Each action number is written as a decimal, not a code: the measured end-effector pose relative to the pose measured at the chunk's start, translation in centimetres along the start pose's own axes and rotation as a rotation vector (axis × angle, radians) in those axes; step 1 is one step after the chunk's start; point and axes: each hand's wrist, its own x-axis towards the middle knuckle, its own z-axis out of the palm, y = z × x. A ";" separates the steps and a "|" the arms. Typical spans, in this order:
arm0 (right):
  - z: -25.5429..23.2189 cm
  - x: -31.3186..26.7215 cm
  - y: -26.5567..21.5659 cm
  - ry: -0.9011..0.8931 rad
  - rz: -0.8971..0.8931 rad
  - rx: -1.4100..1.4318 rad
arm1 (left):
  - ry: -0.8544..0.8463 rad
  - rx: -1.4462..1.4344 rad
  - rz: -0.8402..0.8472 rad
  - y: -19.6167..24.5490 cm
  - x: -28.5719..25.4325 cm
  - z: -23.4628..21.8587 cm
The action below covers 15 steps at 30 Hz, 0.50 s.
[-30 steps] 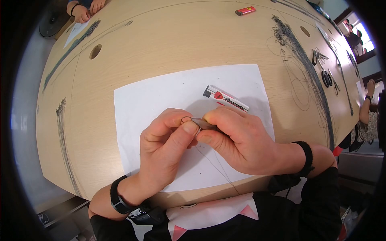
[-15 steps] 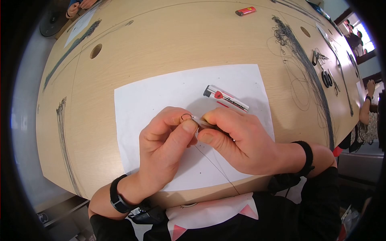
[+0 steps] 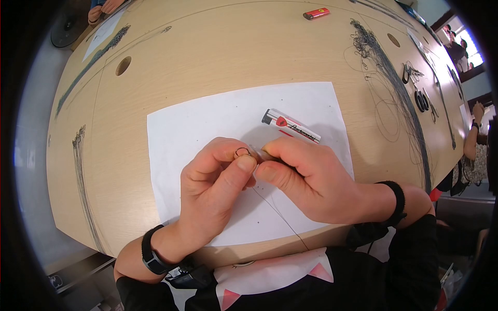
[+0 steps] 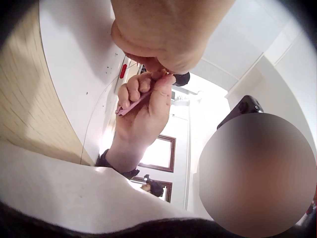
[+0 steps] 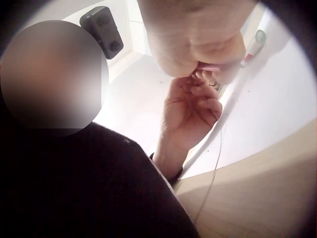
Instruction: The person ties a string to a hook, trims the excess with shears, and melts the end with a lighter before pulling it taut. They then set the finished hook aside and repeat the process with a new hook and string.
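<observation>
Over the white sheet point(image 3: 197, 124), my right grip point(image 3: 308, 179) is staying clamped on a slim pinkish tool point(image 4: 133, 106) and my left grip point(image 3: 215, 179) is pinching the dark loop point(image 3: 242, 152); across the sheet's near edge, the strands of thread point(image 3: 282, 216) are running closer together than a second ago, so work seems to be continuing.

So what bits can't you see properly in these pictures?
- Dark curved piece: in the head view, the left hand hides its lower part.
- Pink tool: in the left wrist view, the right hand wraps round it and covers much of it.
- Specks on the paper: too small in the head view to tell what they are.
- Far person: cut off by the head view's top edge.
</observation>
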 end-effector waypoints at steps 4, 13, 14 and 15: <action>0.0 0.2 0.2 0.133 0.125 0.235 | 0.003 -0.016 -0.021 0.1 0.0 0.0; -0.7 0.2 -0.4 0.026 0.052 0.224 | -0.131 0.018 0.007 -0.6 0.0 -0.4; -0.8 0.2 -0.4 0.026 0.053 0.224 | -0.131 0.017 0.006 -0.5 0.0 -0.4; -1.0 0.3 -0.3 -0.007 0.045 0.193 | -0.132 0.006 -0.004 -0.4 -0.1 -0.3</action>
